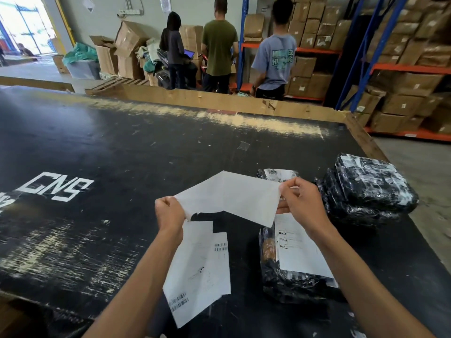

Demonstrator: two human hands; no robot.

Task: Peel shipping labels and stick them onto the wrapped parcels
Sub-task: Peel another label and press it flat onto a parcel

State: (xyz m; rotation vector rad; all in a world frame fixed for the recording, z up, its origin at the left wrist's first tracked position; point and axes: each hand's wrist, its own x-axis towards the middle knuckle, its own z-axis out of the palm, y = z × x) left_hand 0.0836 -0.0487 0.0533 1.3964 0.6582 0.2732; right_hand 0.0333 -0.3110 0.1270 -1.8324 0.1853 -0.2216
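A large black worktable (102, 152) with a scuffed top and a wooden rim is filling most of the view, with white "CNS" lettering (57, 189) painted at its left. Beyond the far edge, three people (219, 45) are standing with their backs turned, beside blue and orange shelving (380, 69) stacked with cardboard boxes.

At the table's right edge, a stack of black wrapped parcels (368, 191) is sitting, the top one carrying a label. Near it, closer in, another wrapped parcel (290, 272) is lying flat with a white shipping label (299, 250) on its upper face. A further parcel (273, 173) is peeking out behind the raised sheet.

Above the table, between the two hands, a white label sheet (234, 195) is being held up, blank side toward the camera. The left hand (169, 212) is gripping its left lower corner with curled fingers, and is also holding a bundle of printed labels (197, 267) with barcodes hanging downward. The right hand (301, 198) is pinching the sheet's right edge between thumb and fingertips.
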